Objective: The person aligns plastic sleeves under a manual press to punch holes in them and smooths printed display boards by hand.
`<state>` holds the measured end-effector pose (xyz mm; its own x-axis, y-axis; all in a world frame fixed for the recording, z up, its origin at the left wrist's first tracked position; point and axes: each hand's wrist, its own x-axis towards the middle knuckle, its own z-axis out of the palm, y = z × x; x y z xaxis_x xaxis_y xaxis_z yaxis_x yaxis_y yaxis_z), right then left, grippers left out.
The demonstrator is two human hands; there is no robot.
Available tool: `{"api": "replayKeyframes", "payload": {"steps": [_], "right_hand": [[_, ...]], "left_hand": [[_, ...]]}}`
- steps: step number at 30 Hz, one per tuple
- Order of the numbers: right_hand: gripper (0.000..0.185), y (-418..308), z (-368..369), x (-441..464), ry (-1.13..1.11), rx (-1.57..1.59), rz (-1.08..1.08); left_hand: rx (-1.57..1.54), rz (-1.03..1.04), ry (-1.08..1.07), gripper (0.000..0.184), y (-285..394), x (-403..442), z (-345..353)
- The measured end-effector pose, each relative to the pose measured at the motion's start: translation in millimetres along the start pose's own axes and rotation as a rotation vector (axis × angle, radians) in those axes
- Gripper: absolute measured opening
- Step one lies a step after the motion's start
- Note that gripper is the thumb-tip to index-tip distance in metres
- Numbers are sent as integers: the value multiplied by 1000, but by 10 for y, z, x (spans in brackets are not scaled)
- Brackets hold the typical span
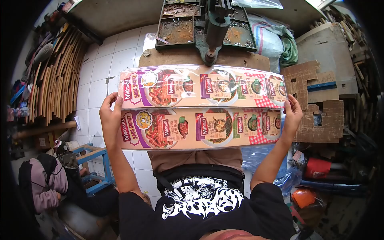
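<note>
My left hand (111, 111) pinches the left end of a glossy printed sign strip (192, 87), with the thumb on top. At the opposite end, my right hand (293, 111) grips the same strip's edge. Food pictures and "Mahsuri" lettering cover it, and light glints off its clear surface. Just below lies a second printed strip (188, 129) with the same design, nearer my body and over my lap. Whether the two strips are joined I cannot tell. A dark metal press (216, 32) stands right behind the upper strip.
Around the press is a green tray (176, 47) with small metal bits in its compartments. Cut cardboard (320, 100) and stuffed sacks (266, 42) are on the right. Stacked boards (60, 76) lean at left, near a blue frame (98, 182) and another seated person (44, 184).
</note>
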<state>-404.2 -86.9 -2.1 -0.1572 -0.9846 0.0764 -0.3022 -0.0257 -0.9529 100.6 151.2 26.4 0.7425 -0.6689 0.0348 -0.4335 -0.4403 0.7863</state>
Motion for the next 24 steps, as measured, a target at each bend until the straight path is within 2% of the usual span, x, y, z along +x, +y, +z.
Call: {"api": "replayKeyframes", "payload": {"steps": [6, 13, 15, 17, 19, 21, 22, 24], "right_hand": [[30, 92, -12, 28, -1, 32, 14], [31, 51, -31, -44, -58, 2, -13], [32, 68, -55, -85, -89, -20, -12], [36, 114, -77, -112, -155, 55, -30], [38, 181, -124, -156, -129, 13, -31], [40, 281, -201, -221, -98, -29, -30], [42, 336, -250, -265, -103, -77, 24], [45, 360, -296, -334, -105, -129, 79]], "left_hand": [[-92, -87, -8, 39, 91, -53, 92], [-69, -78, -21, 41, 38, -41, 99], [176, 70, 18, 43, 4, -24, 103], [185, 54, 36, 44, 53, -99, 86], [195, 41, 54, 46, 29, -139, 38], [443, 114, 65, 49, -159, -151, -91], [445, 116, 59, 49, -227, -176, -121], [314, -88, 9, 58, -321, -251, -149]]}}
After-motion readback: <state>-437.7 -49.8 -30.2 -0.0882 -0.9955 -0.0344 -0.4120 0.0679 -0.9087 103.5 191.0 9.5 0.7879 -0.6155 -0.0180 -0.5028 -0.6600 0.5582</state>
